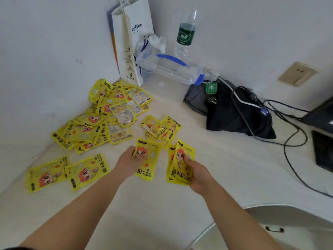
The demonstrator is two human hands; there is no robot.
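Yellow hand-warmer packets lie all over the pale desk (225, 168). My left hand (128, 160) pinches one packet (148, 159) by its left edge, just above the desk. My right hand (198, 175) grips a small upright stack of packets (180, 163), thumb across the front. A big loose pile of packets (106, 114) fills the far left corner by the wall. A smaller heap (160, 129) sits just beyond my hands. Two more packets (68, 173) lie side by side at the near left.
A white paper coffee bag (134, 42) stands in the corner. A clear plastic box with blue handle (169, 67) and a green-labelled bottle (186, 33) stand beside it. A dark bag (234, 112) with cables (292, 134) lies at right. A black device (322, 150) sits at the right edge.
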